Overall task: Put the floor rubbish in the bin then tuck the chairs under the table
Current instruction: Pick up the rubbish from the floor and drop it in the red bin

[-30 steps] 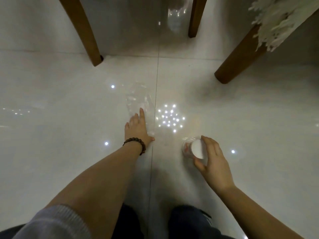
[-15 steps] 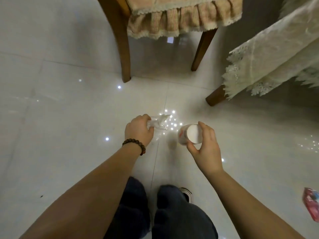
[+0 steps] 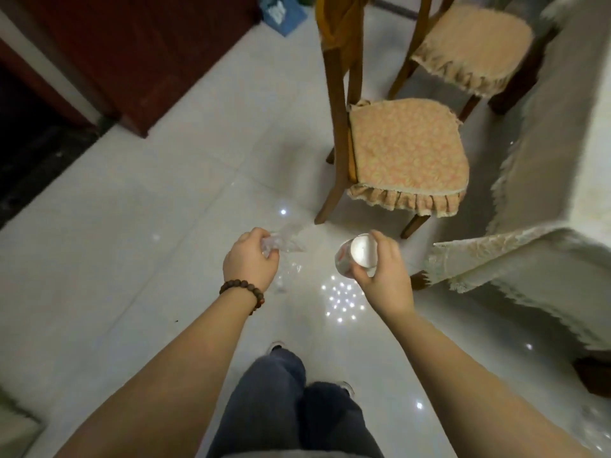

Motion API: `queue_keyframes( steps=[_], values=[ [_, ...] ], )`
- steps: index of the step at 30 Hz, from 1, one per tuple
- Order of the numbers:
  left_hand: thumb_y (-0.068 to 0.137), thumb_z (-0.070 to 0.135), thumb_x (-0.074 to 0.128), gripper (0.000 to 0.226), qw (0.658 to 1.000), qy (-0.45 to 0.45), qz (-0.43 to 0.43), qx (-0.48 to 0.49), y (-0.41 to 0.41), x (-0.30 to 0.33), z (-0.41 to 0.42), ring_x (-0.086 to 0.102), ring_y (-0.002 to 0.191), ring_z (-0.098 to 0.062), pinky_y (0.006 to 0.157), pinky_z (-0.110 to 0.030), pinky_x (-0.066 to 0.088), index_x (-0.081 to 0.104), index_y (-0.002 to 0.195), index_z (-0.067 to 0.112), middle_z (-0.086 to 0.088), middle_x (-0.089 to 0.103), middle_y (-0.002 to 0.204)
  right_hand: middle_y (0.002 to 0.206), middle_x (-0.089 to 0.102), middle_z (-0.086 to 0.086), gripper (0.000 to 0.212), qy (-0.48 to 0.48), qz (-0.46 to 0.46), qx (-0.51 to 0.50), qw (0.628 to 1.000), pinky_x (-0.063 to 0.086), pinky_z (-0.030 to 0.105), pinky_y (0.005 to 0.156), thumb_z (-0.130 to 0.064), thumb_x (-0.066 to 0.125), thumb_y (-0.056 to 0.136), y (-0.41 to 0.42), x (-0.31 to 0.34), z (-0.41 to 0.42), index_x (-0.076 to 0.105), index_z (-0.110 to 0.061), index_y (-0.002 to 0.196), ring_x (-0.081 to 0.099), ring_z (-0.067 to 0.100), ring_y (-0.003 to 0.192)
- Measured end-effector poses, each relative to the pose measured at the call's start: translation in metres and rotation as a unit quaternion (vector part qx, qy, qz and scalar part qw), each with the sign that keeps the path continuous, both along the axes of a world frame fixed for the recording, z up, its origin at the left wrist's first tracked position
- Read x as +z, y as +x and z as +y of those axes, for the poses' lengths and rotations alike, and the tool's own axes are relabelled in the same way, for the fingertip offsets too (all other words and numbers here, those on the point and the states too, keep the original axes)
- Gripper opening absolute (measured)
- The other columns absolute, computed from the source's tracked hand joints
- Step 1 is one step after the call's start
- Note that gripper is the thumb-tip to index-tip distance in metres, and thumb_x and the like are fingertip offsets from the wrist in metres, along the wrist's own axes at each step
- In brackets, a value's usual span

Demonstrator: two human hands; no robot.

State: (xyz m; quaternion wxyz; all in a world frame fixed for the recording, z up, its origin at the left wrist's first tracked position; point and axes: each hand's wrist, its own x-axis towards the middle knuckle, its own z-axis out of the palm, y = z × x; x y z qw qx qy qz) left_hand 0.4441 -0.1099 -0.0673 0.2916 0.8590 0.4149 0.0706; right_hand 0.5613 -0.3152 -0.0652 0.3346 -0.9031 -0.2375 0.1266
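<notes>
The left hand [image 3: 251,262] has its grip closed around a crumpled clear plastic wrapper [image 3: 284,242], lifted off the floor [image 3: 132,259]. The right hand [image 3: 383,276] grips a small cup [image 3: 355,256] on its side. At one o'clock stands a chair [image 3: 403,153], pulled out from the table [image 3: 562,160]; a second chair [image 3: 472,44] stands beyond.

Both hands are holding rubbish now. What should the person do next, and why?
Probably turn to look for the bin and carry both pieces there. The left hand is closed on a clear plastic wrapper and the right hand grips a cup, so neither is free. No bin shows here, and both chairs stand out from the table.
</notes>
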Motion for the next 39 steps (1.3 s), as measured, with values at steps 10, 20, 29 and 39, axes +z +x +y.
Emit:
queue_keyframes(
  steps=[10,20,29,39],
  values=[
    [0.083,0.023,0.059,0.017,0.996,0.003,-0.027,0.091,-0.019,0.047,0.108,0.052,0.076,-0.02,0.063,-0.028,0.041,0.059,0.099,0.021,-0.003,0.059,0.095,0.136,0.043,0.005,0.064,0.01,-0.025,0.053,0.998,0.043,0.037,0.091,-0.029,0.068,0.081,0.01,0.041,0.134,0.039,-0.016,0.137,0.044,0.024,0.121],
    [0.081,0.021,0.056,0.013,0.996,-0.005,-0.019,0.088,0.015,0.056,0.34,0.051,0.071,-0.019,0.061,-0.027,0.039,0.058,0.094,0.021,0.003,0.053,0.089,0.136,0.042,0.002,0.063,0.029,-0.022,0.026,0.999,0.041,0.031,0.083,-0.034,0.067,0.083,0.048,0.04,0.367,0.038,-0.021,0.137,0.047,0.021,0.119],
    [0.08,0.018,0.055,0.013,0.999,-0.001,-0.035,0.032,0.123,0.076,0.466,0.051,0.072,-0.02,0.062,-0.028,0.039,0.059,0.093,0.02,-0.003,0.059,0.093,0.134,0.045,0.004,0.064,0.05,-0.051,-0.022,0.997,0.042,0.035,0.089,-0.032,0.067,0.083,0.131,0.061,0.484,0.038,-0.018,0.138,0.045,0.021,0.12],
    [0.081,0.018,0.055,0.013,0.998,0.007,-0.045,-0.041,0.355,0.059,0.562,0.049,0.072,-0.018,0.063,-0.027,0.038,0.059,0.092,0.02,-0.002,0.057,0.09,0.137,0.042,0.003,0.064,0.064,-0.057,-0.082,0.993,0.041,0.031,0.087,-0.032,0.066,0.084,0.337,0.04,0.575,0.036,-0.019,0.139,0.048,0.023,0.118]
  ],
)
